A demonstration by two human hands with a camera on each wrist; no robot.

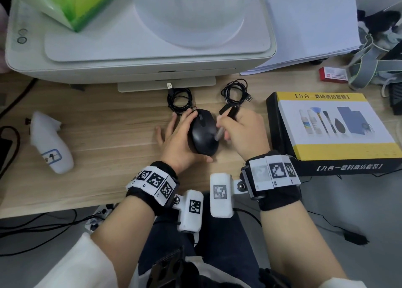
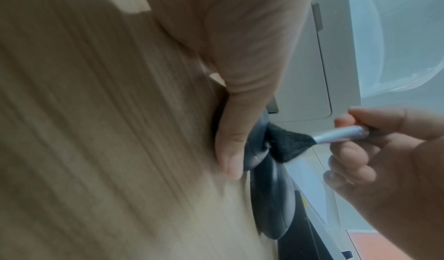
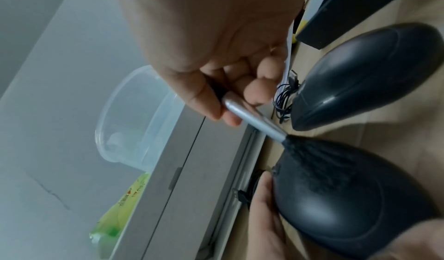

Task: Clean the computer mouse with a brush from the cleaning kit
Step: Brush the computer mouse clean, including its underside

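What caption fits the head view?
Left hand steadies mouse while right hand sweeps brush across it.

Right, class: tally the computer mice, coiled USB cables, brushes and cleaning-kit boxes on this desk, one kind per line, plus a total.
Mice: 2 – brushed mouse, second mouse
USB cables: 2 – left cable, right cable
Brushes: 1 – brush
Kit boxes: 1 – kit box
Total: 6

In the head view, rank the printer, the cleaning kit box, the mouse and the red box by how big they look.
1. printer
2. cleaning kit box
3. mouse
4. red box, though it lies farther from the camera
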